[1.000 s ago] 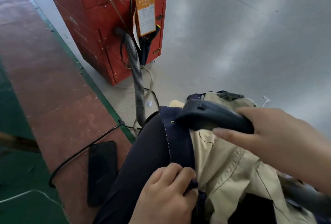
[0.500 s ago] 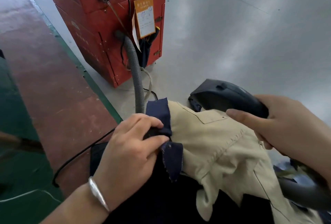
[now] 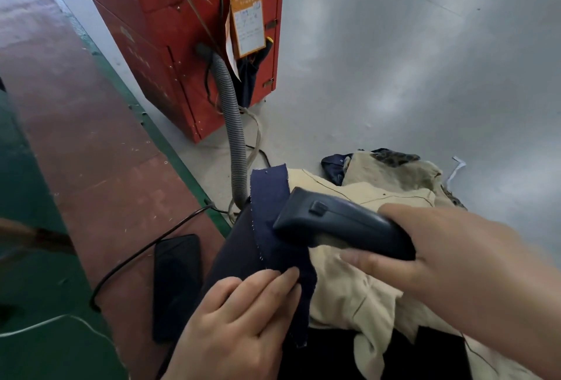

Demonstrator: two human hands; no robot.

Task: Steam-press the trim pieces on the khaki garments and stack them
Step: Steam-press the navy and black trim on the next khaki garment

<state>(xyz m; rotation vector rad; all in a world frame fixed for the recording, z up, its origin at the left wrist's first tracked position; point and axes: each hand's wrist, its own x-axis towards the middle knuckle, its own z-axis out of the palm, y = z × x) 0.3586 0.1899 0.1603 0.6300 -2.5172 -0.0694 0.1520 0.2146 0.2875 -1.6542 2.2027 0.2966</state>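
A khaki garment (image 3: 349, 285) lies across my lap, with a navy trim strip (image 3: 270, 197) running down its left edge. My right hand (image 3: 455, 261) grips the dark handheld steamer (image 3: 334, 225), whose nose sits on the navy trim. With straight fingers, my left hand (image 3: 239, 322) presses the lower end of the trim flat. Behind the steamer lies a heap of more khaki pieces (image 3: 391, 173) on the floor.
A red machine cabinet (image 3: 188, 45) with an orange tag (image 3: 247, 18) stands at the back. A grey ribbed hose (image 3: 235, 137) runs down from it toward my lap. A black phone (image 3: 177, 282) and a black cable (image 3: 142, 252) lie on the reddish floor at left.
My left hand has let go of the bunched trim and now lays it flat under straight fingers. The steamer has come down from behind the garment onto the navy strip.
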